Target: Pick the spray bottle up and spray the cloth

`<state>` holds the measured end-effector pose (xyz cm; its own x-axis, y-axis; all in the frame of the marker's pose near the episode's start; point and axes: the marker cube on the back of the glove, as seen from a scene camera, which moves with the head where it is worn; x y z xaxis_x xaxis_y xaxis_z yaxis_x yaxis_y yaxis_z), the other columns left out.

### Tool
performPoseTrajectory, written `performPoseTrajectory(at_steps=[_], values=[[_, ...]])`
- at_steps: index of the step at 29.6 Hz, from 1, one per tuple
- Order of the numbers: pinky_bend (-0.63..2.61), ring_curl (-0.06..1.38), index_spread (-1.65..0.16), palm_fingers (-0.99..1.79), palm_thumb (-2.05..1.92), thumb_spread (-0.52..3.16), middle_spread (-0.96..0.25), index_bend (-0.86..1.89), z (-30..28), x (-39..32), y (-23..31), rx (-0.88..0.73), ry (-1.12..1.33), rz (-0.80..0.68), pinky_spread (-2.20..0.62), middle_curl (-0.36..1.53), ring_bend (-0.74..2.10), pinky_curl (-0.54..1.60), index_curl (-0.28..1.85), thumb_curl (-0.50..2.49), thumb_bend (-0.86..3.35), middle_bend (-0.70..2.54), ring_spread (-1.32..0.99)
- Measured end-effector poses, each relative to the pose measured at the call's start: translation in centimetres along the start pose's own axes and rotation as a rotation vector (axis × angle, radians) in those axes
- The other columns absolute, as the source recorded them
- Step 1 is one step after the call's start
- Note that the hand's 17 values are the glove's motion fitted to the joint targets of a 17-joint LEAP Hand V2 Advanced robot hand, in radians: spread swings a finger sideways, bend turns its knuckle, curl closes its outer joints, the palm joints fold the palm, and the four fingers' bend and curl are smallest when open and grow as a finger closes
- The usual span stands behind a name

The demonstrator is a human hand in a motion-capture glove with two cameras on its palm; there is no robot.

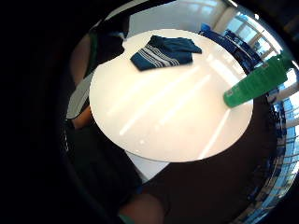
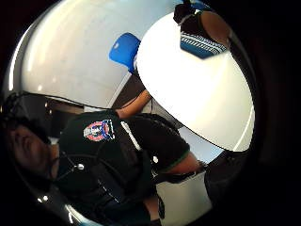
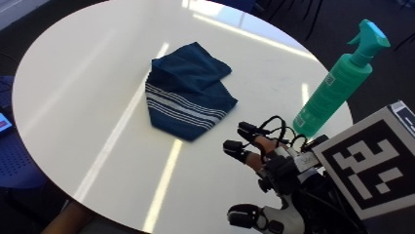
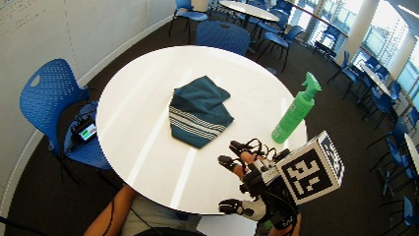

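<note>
A green spray bottle [image 3: 334, 87] stands upright near the right edge of the round white table [image 3: 84, 92]. A dark blue cloth [image 3: 188, 92] with white stripes lies crumpled near the table's middle. My gloved right hand [image 3: 266, 161] hovers over the table's near right part, below and left of the bottle's base, fingers spread and holding nothing. In the little finger side palm view the bottle [image 1: 257, 81] stands near the table's edge and the cloth [image 1: 163, 52] lies across the table from it. The thumb side palm view catches the cloth [image 2: 202, 44] at the table's far rim.
Blue chairs [image 4: 49, 88] stand around the table on a dark carpet, with more chairs and tables [image 4: 252, 7] farther back. A small device [image 4: 86, 131] lies on the chair seat at the left. A person's bare arm [image 4: 118, 211] shows under the table's near edge.
</note>
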<state>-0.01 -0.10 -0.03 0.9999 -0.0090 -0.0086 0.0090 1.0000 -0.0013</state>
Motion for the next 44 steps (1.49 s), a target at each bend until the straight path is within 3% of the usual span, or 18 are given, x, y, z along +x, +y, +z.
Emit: performPoseTrajectory(at_steps=[14, 44], values=[[0.33, 0.19, -0.4, 0.57, 0.28, 0.91, -0.12, 0.28, 0.2, -0.6, -0.4, -0.007, -0.024, -0.015, 0.17, 0.16, 0.29, 0.21, 0.25, 0.13, 0.08, 0.17, -0.08], [0.29, 0.26, -0.44, 0.56, 0.31, 1.06, -0.13, 0.22, 2.4, -3.9, -3.4, -0.084, -0.09, -0.097, 0.19, 0.23, 0.25, 0.3, 0.35, 0.23, -0.02, 0.15, -0.07]])
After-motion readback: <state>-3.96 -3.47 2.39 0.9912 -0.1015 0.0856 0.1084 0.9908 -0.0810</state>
